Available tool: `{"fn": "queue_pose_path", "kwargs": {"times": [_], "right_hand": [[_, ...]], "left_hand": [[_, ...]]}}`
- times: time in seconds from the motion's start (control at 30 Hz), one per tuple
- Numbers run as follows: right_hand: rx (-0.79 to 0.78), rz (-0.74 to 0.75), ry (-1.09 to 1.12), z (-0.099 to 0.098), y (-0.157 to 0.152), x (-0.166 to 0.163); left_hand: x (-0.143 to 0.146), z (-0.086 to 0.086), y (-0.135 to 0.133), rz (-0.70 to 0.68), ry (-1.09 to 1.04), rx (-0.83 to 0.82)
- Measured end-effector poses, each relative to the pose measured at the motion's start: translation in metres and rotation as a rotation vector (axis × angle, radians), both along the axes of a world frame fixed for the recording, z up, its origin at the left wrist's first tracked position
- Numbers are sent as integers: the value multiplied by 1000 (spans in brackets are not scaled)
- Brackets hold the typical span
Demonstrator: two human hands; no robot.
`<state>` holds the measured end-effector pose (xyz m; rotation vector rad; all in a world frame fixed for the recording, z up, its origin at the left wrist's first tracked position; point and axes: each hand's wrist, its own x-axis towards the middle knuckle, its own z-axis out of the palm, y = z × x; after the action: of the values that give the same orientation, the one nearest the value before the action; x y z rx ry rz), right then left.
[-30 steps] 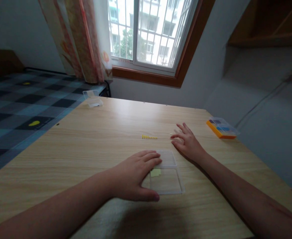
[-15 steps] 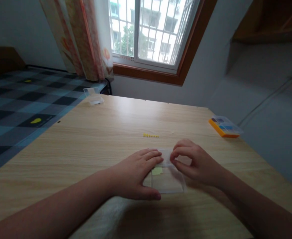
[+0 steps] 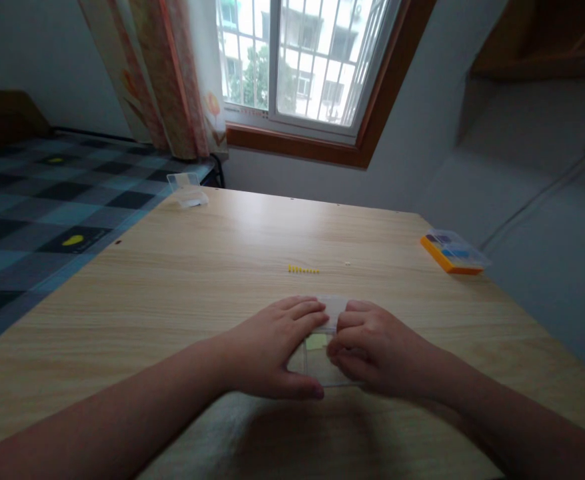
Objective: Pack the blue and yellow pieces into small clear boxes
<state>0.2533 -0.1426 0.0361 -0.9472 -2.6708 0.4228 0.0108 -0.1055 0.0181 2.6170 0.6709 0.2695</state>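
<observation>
A small clear plastic box (image 3: 330, 308) lies open on the wooden table (image 3: 197, 267), with a yellow-green bit (image 3: 315, 342) inside. My left hand (image 3: 272, 350) rests flat along the box's left side, fingers stretched over its hinge and thumb at its near edge. My right hand (image 3: 372, 353) lies over the box's right half with fingers curled inward, their tips by the yellow-green bit. Whether they pinch anything is hidden. A short row of tiny yellow beads (image 3: 303, 270) lies beyond the box, and a tiny white speck (image 3: 347, 264) to its right.
An orange tray with a clear lid (image 3: 453, 252) sits near the table's right edge. Another clear box (image 3: 187, 189) stands open at the far left corner. A bed with a checked cover (image 3: 47, 213) adjoins the table's left. Window and curtain are behind.
My right hand has come back from the far side of the table, near the white speck, onto the clear box and curled its fingers. My left hand has stayed in place.
</observation>
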Motion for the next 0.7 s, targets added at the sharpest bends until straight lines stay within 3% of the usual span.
{"fn": "queue_pose_path", "kwargs": {"times": [0.27,0.7], "right_hand": [[16,98,-11,10,6,11],[36,154,-16,9,9,14]], "left_hand": [[0,-1,1,-8,6,11],[0,-1,0,-3,-4,12]]}}
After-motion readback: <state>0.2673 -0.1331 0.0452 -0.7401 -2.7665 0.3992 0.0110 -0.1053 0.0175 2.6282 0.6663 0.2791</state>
